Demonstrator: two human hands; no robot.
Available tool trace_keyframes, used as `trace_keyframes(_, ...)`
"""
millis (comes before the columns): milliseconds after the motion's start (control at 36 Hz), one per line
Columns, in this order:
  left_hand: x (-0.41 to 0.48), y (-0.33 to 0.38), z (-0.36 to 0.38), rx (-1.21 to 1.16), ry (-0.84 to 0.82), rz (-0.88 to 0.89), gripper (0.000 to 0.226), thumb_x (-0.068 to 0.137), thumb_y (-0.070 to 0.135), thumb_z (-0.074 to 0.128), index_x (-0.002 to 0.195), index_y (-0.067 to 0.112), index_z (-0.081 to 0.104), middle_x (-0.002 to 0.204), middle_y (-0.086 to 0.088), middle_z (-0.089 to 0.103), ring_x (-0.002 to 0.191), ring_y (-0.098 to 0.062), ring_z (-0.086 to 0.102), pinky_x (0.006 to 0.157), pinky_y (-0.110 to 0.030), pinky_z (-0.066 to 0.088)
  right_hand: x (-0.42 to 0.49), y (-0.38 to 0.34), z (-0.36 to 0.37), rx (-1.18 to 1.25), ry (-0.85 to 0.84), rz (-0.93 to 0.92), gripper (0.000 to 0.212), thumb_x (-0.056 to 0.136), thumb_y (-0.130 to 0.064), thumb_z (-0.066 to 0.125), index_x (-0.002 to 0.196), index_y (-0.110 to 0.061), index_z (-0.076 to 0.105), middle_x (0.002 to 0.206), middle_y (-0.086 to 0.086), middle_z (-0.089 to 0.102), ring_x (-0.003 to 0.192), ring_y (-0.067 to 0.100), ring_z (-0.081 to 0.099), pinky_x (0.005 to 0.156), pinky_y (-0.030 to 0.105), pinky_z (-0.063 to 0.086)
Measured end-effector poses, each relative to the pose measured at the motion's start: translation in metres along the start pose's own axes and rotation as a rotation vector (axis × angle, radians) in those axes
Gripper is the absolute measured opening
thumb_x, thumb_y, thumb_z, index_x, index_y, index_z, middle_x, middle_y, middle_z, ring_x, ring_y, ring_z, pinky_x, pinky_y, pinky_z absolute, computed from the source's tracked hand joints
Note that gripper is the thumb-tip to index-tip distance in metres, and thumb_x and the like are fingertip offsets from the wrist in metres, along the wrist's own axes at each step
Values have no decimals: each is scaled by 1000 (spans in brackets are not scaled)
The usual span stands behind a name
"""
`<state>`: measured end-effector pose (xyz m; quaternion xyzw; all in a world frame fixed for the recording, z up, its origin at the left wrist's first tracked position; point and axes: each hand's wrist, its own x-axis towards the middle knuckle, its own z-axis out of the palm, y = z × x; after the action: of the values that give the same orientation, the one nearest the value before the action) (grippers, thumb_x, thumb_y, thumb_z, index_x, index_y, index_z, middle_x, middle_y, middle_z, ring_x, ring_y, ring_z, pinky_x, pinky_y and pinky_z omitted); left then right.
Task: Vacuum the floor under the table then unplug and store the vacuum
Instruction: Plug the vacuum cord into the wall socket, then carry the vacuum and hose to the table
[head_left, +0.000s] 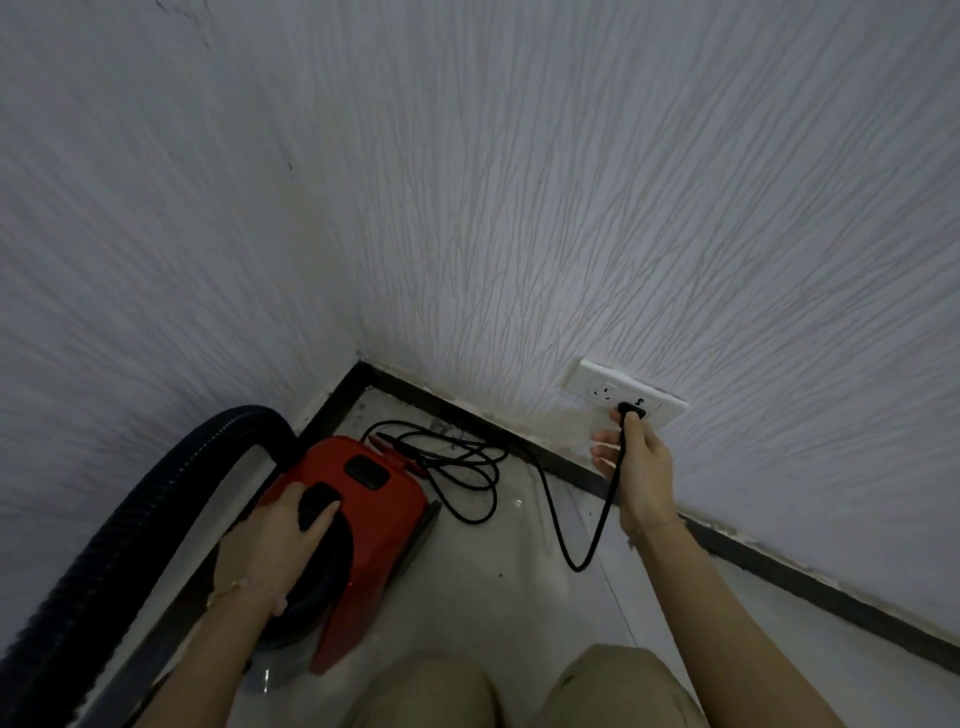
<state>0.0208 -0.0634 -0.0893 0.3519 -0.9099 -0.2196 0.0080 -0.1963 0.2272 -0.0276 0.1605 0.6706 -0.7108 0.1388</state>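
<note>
A red canister vacuum (384, 514) sits on the tiled floor in a room corner. My left hand (283, 540) grips its black carry handle (318, 506). A black ribbed hose (130, 525) arcs from it along the left wall. The black power cord (592, 535) lies coiled behind the vacuum and loops up to a black plug (632, 412) seated in the white wall socket (623, 393). My right hand (636, 467) pinches the plug at the socket, the other fingers spread toward the wall.
Two textured white walls (519, 208) meet in the corner, edged by a dark skirting board (779, 566). The floor (519, 597) is pale glossy tile. My knees in khaki fabric (441, 691) show at the bottom edge.
</note>
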Motion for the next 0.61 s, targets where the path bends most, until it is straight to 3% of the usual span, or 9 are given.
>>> trace_keyframes(83,-8,18,-14,61,-92,-78,37,89,54,47,88,17,52,66,1,59,56,-16,56,51,-32,51,-8,-10,-2,-81,6,60,21,101,-25,44,108,-13,60,78,6,66,65,13,60,55,15,53)
trace_keyframes(167,-12,35,-28,77,-245,-162,38,94,46,43,106,11,50,89,-8,64,71,-21,58,59,-32,49,-21,-20,-8,-241,-37,108,12,99,-13,48,99,-16,60,84,4,66,71,12,59,62,13,50)
trace_keyframes(222,-17,42,-39,27,-341,-219,38,97,37,43,119,7,47,107,-15,62,88,-27,60,71,-37,52,-33,-25,-13,-351,-84,145,10,95,-11,54,92,-18,60,82,-2,63,78,14,57,70,16,46)
trace_keyframes(333,-27,41,-58,-78,-449,-288,53,95,24,48,143,6,31,138,-20,45,122,-34,48,101,-43,43,-57,-37,-13,-457,-166,212,26,94,-6,53,118,-13,58,96,-2,63,90,16,56,88,29,41)
trace_keyframes(444,-38,35,-70,-123,-493,-285,59,95,20,48,148,13,22,146,-18,36,130,-32,41,110,-39,36,-74,-50,-2,-719,-200,171,36,93,-6,53,129,-6,52,121,15,59,97,23,53,88,31,39)
trace_keyframes(500,-41,32,-70,-147,-484,-296,59,95,19,48,148,14,21,149,-17,34,132,-31,39,112,-37,32,-85,-54,10,-765,-256,148,43,94,-10,54,137,-8,48,132,12,55,115,26,53,96,31,38)
trace_keyframes(556,-43,32,-70,-152,-465,-298,60,95,18,48,148,14,22,150,-15,33,134,-31,37,113,-38,30,-101,-59,32,-733,-365,99,44,94,-9,56,138,-10,48,134,8,55,124,23,51,98,26,37)
trace_keyframes(611,-45,30,-68,-148,-448,-297,60,94,19,49,148,15,23,150,-13,34,134,-31,37,113,-42,32,-119,-62,61,-682,-517,53,43,94,-5,57,136,-10,50,126,4,59,118,18,56,93,15,41)
